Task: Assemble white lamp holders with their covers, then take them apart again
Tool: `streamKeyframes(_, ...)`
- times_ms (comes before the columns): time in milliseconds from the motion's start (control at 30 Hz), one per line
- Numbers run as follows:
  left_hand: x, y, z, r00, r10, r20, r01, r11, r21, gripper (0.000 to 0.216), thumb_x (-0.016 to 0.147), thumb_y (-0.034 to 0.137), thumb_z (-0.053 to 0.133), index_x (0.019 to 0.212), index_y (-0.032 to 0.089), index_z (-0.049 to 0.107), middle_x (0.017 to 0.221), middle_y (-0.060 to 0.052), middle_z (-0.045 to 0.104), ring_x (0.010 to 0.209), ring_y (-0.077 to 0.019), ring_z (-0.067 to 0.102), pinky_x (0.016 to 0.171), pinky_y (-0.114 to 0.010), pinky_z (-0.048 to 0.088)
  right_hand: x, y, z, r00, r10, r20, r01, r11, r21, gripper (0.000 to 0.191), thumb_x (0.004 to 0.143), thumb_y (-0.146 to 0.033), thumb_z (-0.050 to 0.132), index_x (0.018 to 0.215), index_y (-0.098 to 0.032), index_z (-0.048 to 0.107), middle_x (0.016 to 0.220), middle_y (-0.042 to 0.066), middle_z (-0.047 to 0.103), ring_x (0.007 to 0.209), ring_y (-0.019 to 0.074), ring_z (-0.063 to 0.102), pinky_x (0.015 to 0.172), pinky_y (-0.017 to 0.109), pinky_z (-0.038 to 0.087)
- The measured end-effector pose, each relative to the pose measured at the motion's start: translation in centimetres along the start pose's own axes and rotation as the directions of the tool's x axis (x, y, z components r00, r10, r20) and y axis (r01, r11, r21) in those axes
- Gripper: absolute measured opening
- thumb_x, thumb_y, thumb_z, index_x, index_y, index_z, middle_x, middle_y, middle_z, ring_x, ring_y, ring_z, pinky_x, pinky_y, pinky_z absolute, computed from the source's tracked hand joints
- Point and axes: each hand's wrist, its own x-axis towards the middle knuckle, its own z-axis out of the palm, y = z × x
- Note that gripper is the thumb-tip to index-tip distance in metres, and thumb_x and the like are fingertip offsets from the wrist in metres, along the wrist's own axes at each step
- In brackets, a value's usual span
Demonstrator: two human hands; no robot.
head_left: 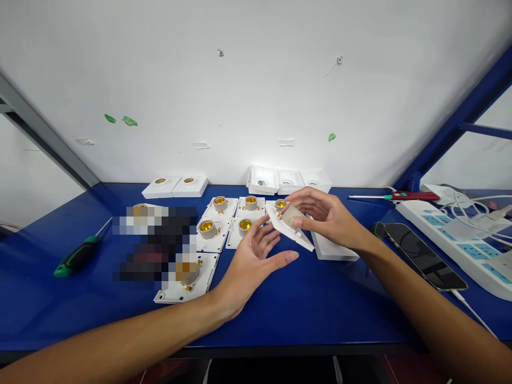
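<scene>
My right hand [320, 216] grips a lamp socket base [291, 226], a white square plate with a grey round socket, tilted above the table. Close to its left edge, my left hand [260, 256] has its fingers spread and holds nothing. Several similar bases with brass-lined sockets lie behind and left of my hands, among them a socket base [207, 230] and a nearer socket base [208, 274]. A white cover [336, 250] rests under my right hand, which partly hides it.
White covers [262, 178] stand by the wall, with closed units [190, 186] further left. A green-black screwdriver [78, 256] lies at left beside a pixelated area. At right are a red-handled tool [414, 197], a phone [424, 256] and a power strip [460, 237] with cables.
</scene>
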Motion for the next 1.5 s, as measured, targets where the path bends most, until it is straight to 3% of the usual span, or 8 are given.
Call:
streamKeyframes(300, -0.2, 0.3, -0.2, 0.996, -0.064, 0.059, 0.064, 0.998, -0.002, 0.072, 0.08, 0.028, 0.089, 0.143, 0.029, 0.054, 0.154, -0.008, 0.058, 0.15, -0.031, 0.047, 0.129, -0.053, 0.033, -0.2, 0.1, 1.9, 0.999, 0.018, 0.047, -0.02, 0.998, 0.055, 0.034, 0.081, -0.035, 0.087, 0.109, -0.026, 0.072, 0.11, 0.003, 0.075, 0.105, 0.0197, 0.07, 0.097, 0.038, 0.056)
streamKeyframes(467, -0.4, 0.3, 0.0, 0.993, -0.096, 0.065, 0.096, 0.995, 0.003, 0.063, 0.086, 0.032, 0.085, 0.141, 0.027, 0.054, 0.154, -0.007, 0.059, 0.149, -0.0281, 0.048, 0.128, -0.048, 0.035, 0.4, 0.7, 0.2, 0.999, -0.026, -0.026, 0.023, 0.994, -0.11, 0.026, 0.098, -0.045, 0.065, 0.115, -0.026, 0.072, 0.12, 0.007, 0.075, 0.114, 0.023, 0.069, 0.101, 0.044, 0.055)
streamKeyframes(533, -0.4, 0.3, -0.1, 0.991, -0.117, 0.067, 0.117, 0.993, 0.007, 0.062, 0.086, 0.033, 0.084, 0.14, 0.028, 0.053, 0.153, -0.008, 0.06, 0.149, -0.0277, 0.049, 0.128, -0.048, 0.036, 0.6, 1.9, -1.8, 0.968, -0.086, -0.234, -0.011, 0.923, -0.384, 0.026, 0.099, -0.042, 0.062, 0.118, -0.026, 0.07, 0.123, 0.008, 0.073, 0.114, 0.0252, 0.068, 0.102, 0.048, 0.054)
streamKeyframes(633, -0.2, 0.3, -0.2, 0.986, -0.147, 0.076, 0.146, 0.989, 0.019, 0.061, 0.084, 0.035, 0.086, 0.136, 0.027, 0.054, 0.154, -0.008, 0.059, 0.148, -0.0288, 0.05, 0.127, -0.049, 0.037, 0.7, 4.6, -5.5, 0.917, -0.212, -0.339, -0.127, 0.65, -0.75, 0.026, 0.098, -0.028, 0.056, 0.121, -0.024, 0.068, 0.132, 0.012, 0.067, 0.13, 0.0312, 0.057, 0.114, 0.056, 0.043)
streamKeyframes(700, -0.1, 0.3, -0.3, 0.984, -0.156, 0.082, 0.154, 0.988, 0.024, 0.062, 0.083, 0.036, 0.088, 0.134, 0.028, 0.054, 0.155, -0.009, 0.058, 0.147, -0.0289, 0.051, 0.127, -0.049, 0.038, 0.6, 6.3, -7.4, 0.892, -0.203, -0.404, -0.24, 0.545, -0.804, 0.031, 0.096, -0.025, 0.053, 0.124, -0.023, 0.067, 0.142, 0.015, 0.061, 0.137, 0.0348, 0.05, 0.116, 0.06, 0.039)
streamKeyframes(833, -0.2, 0.3, -0.4, 0.985, -0.151, 0.086, 0.149, 0.988, 0.032, 0.06, 0.084, 0.035, 0.087, 0.134, 0.027, 0.055, 0.154, -0.009, 0.058, 0.146, -0.0288, 0.052, 0.126, -0.05, 0.039, 0.6, 8.1, -9.2, 0.865, -0.193, -0.463, -0.319, 0.501, -0.805, 0.035, 0.096, -0.026, 0.05, 0.126, -0.025, 0.067, 0.148, 0.018, 0.053, 0.14, 0.0422, 0.043, 0.111, 0.069, 0.036)
streamKeyframes(1267, -0.3, 0.7, -0.1, 0.983, -0.167, 0.077, 0.165, 0.986, 0.024, 0.062, 0.084, 0.033, 0.087, 0.135, 0.027, 0.054, 0.151, -0.009, 0.061, 0.143, -0.0278, 0.055, 0.125, -0.049, 0.04, 1.6, 9.4, -9.9, 0.813, -0.192, -0.55, -0.352, 0.591, -0.726, 0.02, 0.094, -0.035, 0.058, 0.096, -0.024, 0.075, 0.122, 0.014, 0.06, 0.122, 0.037, 0.053, 0.106, 0.062, 0.041)
streamKeyframes(1500, -0.4, 0.7, 0.1, 0.989, -0.137, 0.054, 0.135, 0.99, 0.034, 0.063, 0.082, 0.037, 0.087, 0.134, 0.027, 0.053, 0.151, -0.011, 0.06, 0.144, -0.03, 0.054, 0.124, -0.051, 0.039, 2.0, 7.7, -9.3, 0.801, -0.246, -0.546, -0.232, 0.713, -0.662, 0.017, 0.092, -0.041, 0.063, 0.094, -0.026, 0.069, 0.135, 0.013, 0.061, 0.134, 0.0357, 0.051, 0.113, 0.058, 0.037)
